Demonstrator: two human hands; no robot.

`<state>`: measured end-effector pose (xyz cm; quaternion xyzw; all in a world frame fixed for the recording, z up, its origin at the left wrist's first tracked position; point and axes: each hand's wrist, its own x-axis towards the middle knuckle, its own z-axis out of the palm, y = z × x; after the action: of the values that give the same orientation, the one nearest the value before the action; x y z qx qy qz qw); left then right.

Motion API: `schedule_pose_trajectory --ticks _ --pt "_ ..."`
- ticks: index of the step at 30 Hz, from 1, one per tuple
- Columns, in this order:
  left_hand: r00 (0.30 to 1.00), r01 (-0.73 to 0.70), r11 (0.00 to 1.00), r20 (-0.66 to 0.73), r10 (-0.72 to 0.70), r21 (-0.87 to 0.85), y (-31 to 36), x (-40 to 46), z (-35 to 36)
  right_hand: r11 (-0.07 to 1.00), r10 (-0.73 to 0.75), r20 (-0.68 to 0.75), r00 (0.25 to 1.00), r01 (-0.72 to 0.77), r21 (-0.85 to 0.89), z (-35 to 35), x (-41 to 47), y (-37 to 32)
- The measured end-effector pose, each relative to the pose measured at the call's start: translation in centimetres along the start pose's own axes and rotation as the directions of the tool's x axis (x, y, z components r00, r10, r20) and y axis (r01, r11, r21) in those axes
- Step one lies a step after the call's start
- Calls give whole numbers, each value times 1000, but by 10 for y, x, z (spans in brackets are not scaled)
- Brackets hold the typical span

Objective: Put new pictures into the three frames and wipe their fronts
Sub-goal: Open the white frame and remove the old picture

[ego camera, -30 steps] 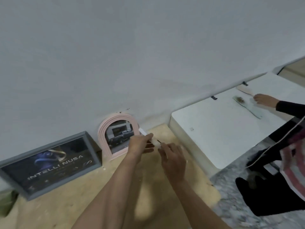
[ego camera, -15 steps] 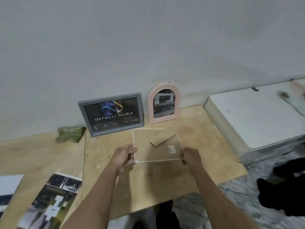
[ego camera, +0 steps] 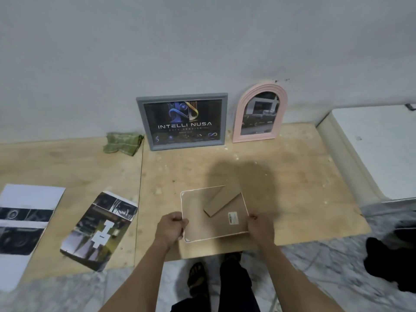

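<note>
Plywood board on a marble floor against a grey wall, white slab at right edge. Centre top: grey frame with an "INTELLI NUSA" picture and pink arched frame with a street photo, both upright, leaning on the wall, side by side and apart. Green cloth crumpled just left of the grey frame. Lower left: two loose prints, a colour print and a black-and-white print, flat on the board.

Change: a second ago both hands were at the pink frame by the wall; half a second ago they already held a third frame, back side up. Now that white-edged frame sits lower centre, cardboard back and fold-out stand facing the camera, front facing down. Whether it rests on the board or hangs just above it, cannot tell. Left hand grips its lower-left edge, fingers curled round the rim; right hand grips the lower-right edge, fingers curled likewise.

Judgement: two frames look loaded and parked; the third is the one in hand, back not yet opened. Likely next: open the backing, slip in a print from the left. Whether any fronts are wiped can't be told from here.
</note>
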<state>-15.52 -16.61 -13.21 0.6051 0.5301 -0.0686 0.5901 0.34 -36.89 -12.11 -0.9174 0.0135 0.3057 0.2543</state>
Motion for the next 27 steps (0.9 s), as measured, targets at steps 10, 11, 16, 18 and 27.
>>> schedule_pose_trajectory --ticks 10,11,16,18,27 --pt "959 -223 824 -36 283 520 42 17 0 933 -240 130 962 266 -244 23 -10 13" --pt "958 -227 767 -6 287 600 43 22 1 922 -246 123 961 271 -275 26 -11 14" --pt "963 -220 669 49 266 710 50 31 6 856 -318 102 943 332 -397 30 -12 16" --pt "970 -196 680 36 242 707 51 34 10 844 -318 91 944 325 -426 31 -12 13" --pt "937 -196 681 -70 342 705 65 42 18 841 -293 47 955 280 -462 33 -14 6"
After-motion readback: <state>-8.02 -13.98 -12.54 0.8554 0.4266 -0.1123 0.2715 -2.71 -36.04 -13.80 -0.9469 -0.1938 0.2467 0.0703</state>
